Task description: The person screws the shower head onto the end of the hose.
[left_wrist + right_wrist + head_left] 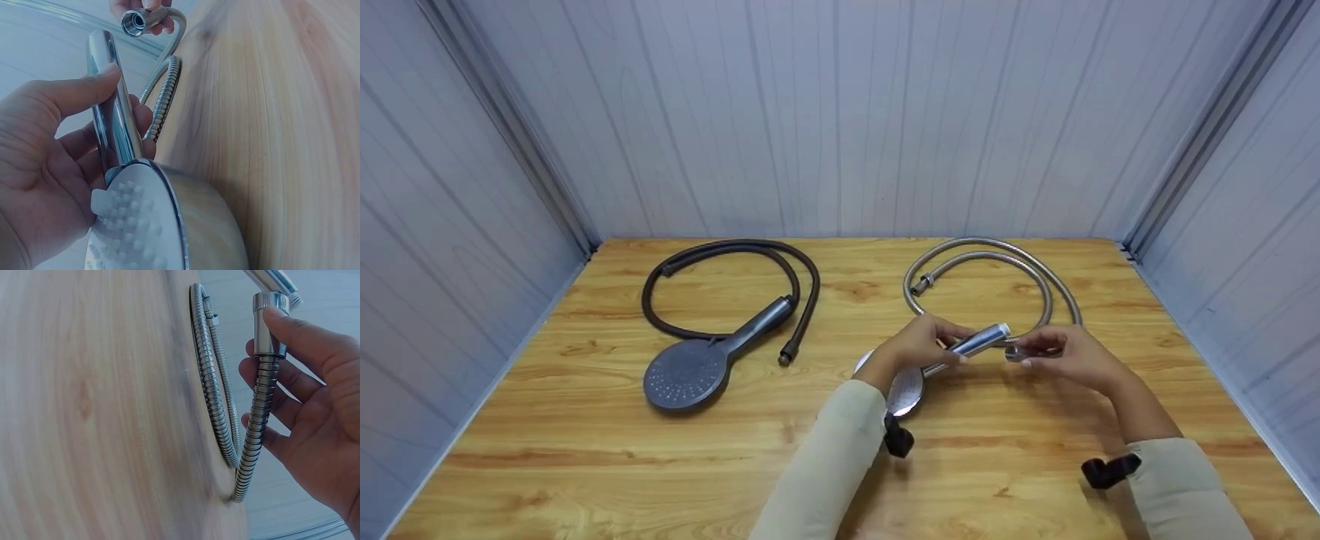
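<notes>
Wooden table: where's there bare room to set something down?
The table is bare in front of the dark shower head, and between the dark hose and silver hose. Crowded: the right, where the left hand holds the chrome shower head and the right hand grips the hose end.

Chrome-look shower head (135,197): glossy, nubby-faced. Metal hose (256,419): ribbed, shiny. Tabletop (660,480): wood-grained. Sleeves (829,457): matt cloth.

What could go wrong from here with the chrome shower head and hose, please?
The left hand holds the chrome shower head by its shiny handle, which might slip or twist. The right hand holds the hose end apart from the handle, so they could meet crooked. The looped hose might tug too.
</notes>
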`<state>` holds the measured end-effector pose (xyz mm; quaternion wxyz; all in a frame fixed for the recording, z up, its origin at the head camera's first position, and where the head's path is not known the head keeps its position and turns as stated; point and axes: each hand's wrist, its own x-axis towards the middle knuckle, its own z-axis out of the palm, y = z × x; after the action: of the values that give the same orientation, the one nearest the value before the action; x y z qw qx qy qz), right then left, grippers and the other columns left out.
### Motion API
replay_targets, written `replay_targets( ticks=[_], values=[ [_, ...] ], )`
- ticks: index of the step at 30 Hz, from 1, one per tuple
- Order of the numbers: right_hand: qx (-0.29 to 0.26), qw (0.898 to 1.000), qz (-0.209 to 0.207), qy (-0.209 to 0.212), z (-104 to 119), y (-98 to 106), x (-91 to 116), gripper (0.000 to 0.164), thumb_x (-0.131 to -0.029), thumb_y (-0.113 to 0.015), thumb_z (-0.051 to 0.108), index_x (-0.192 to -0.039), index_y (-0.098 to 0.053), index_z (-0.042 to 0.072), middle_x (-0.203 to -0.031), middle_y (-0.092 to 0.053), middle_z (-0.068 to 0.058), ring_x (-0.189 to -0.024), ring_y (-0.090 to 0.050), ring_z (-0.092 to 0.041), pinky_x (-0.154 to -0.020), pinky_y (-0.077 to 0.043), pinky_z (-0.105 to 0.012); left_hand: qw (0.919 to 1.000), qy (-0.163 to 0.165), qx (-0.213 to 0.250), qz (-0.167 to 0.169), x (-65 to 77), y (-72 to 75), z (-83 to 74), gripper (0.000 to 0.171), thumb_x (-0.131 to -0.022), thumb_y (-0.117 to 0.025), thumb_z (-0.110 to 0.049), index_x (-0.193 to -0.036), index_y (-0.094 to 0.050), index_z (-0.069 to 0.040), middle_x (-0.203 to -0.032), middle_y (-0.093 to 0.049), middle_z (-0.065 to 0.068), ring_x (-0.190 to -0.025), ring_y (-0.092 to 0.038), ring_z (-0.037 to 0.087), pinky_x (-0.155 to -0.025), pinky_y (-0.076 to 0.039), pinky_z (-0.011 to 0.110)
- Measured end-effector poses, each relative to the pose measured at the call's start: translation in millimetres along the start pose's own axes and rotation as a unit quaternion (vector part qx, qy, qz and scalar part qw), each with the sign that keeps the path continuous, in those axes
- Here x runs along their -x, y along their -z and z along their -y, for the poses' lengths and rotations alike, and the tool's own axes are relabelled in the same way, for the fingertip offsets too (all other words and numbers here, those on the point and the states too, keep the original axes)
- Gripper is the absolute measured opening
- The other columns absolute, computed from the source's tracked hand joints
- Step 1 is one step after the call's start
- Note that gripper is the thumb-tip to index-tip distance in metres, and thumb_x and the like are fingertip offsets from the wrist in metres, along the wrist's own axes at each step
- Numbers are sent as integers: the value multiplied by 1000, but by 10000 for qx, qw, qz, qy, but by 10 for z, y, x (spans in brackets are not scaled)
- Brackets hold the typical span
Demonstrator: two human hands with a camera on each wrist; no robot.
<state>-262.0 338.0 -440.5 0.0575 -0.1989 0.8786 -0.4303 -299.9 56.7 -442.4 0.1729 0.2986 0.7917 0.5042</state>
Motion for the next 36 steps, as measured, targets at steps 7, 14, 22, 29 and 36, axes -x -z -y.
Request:
replay_targets(
  ticks=[7,14,22,29,36],
  values=[
    [62,10000,-73,11,37,29,4,30,-88,-74,19,-112,-70,1,-103,-69,-12,-92,-64,-16,-77,-52,-26,10000,25,45,-15,34,23,-12,45,-81,-77,-1,-123,-69,-15,-89,-73,1,-77,-58,6,-65,-45,19],
    [28,10000,-14,77,69,48,-8,31,-88,-73,18,-113,-69,0,-103,-69,-13,-91,-64,-15,-75,-53,-26,9999,87,-59,-24,41,30,-22,43,-82,-76,0,-122,-70,-14,-88,-71,-1,-76,-57,7,-65,-44,19],
    [-14,10000,8,19,82,55,-11,35,-89,-73,19,-116,-67,-3,-105,-69,-16,-91,-65,-15,-72,-54,-28,9995,159,-281,34,62,47,-56,42,-81,-78,-2,-121,-71,-15,-82,-70,-1,-71,-54,5,-61,-43,19],
    [152,9999,-64,-8,125,50,-13,37,-87,-75,20,-115,-68,-2,-105,-69,-14,-92,-64,-20,-73,-54,-26,9990,143,-409,141,75,39,-86,43,-81,-77,0,-120,-71,-17,-90,-73,-2,-73,-56,5,-63,-45,19],
    [307,9991,-149,248,172,34,-25,30,-86,-76,14,-110,-71,-2,-101,-68,-13,-85,-61,-14,-71,-51,-23,9970,87,-729,244,69,25,-95,42,-80,-77,0,-119,-72,-17,-86,-72,-5,-65,-50,5,-59,-41,19]
  ],
)
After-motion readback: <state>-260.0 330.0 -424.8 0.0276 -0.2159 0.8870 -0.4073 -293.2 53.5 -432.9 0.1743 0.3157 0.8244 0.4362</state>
